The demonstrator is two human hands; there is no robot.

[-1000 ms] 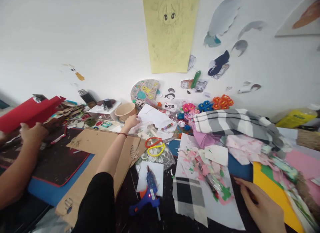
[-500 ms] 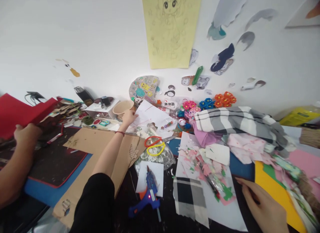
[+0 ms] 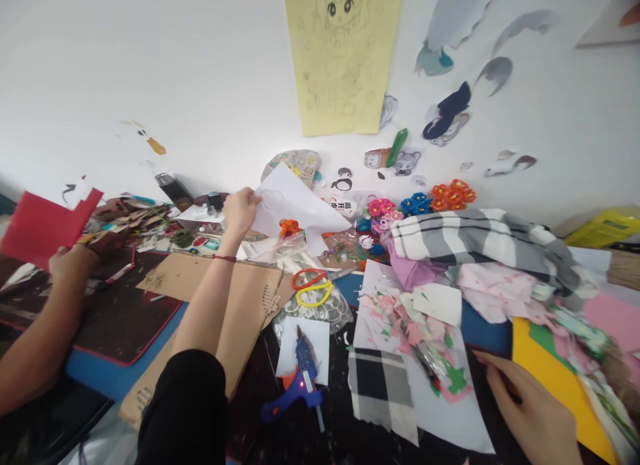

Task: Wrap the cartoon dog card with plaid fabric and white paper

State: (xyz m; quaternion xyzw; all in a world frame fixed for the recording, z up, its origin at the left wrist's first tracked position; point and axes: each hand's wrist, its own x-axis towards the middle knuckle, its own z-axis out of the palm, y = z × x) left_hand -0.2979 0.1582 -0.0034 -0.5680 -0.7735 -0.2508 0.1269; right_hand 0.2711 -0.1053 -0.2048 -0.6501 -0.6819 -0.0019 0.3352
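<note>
My left hand is closed on the edge of a white sheet of paper, lifted above the clutter near the wall. A faint pencil outline shows on the sheet beside my fingers. My right hand rests at the lower right, loosely bent, with a gap between thumb and fingers and nothing visible in it. It lies beside a white paper bearing pink and green scraps, and next to a yellow sheet. Orange flowers show under the lifted sheet.
A blue glue gun with a lit red light lies on a white card. Scissors with red and yellow handles lie behind it. Cardboard sits under my left arm. At left, another person's hand holds a red sheet. Checked cloth lies at right.
My left hand has raised the white sheet up and left, off the pile, and orange flowers have come into view. The other person's red sheet has shifted. My right hand stays put.
</note>
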